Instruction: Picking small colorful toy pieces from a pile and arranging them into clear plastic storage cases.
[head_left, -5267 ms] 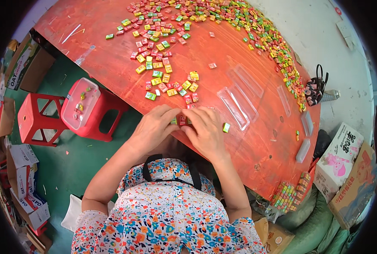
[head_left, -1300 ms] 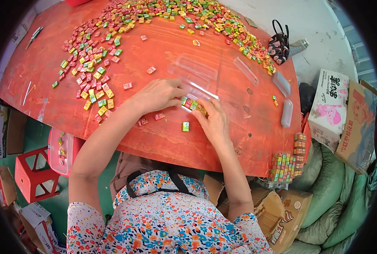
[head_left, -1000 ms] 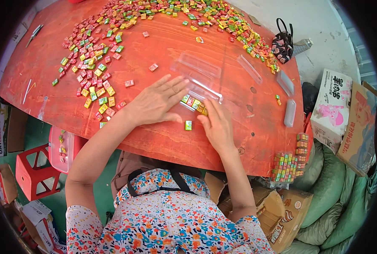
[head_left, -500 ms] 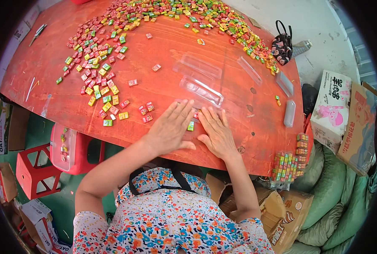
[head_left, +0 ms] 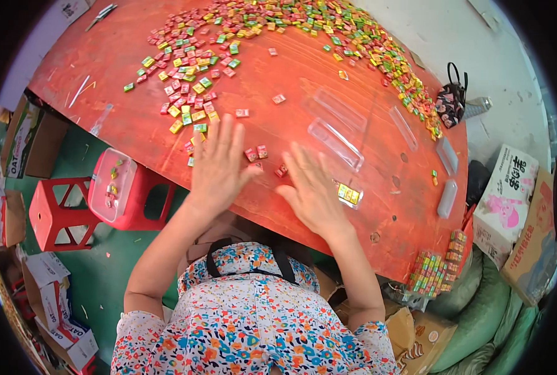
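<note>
My left hand (head_left: 219,165), fingers stretched out, hovers over or rests on small coloured candy packets near the table's front edge. Its palm hides some of them. A few red packets (head_left: 256,154) lie just right of it. My right hand (head_left: 313,194) is open too, palm down, with a red packet (head_left: 281,170) beside its thumb side. Close to its outer side sits a short row of yellow packets (head_left: 350,195), partly hidden by the hand. Beyond it lie clear plastic trays (head_left: 338,144). Neither hand visibly grips anything.
A large heap of packets (head_left: 278,15) spreads along the back of the red table (head_left: 166,147). More clear trays (head_left: 447,156) and a stack of packets (head_left: 428,272) are at the right. A patterned bag (head_left: 451,97) stands by the wall. Red stools (head_left: 60,215) stand at left.
The whole view has shifted, with the table now lower and further right. My hands have moved apart, the left one leftward onto loose packets. A row of yellow packets now shows beside my right hand.
</note>
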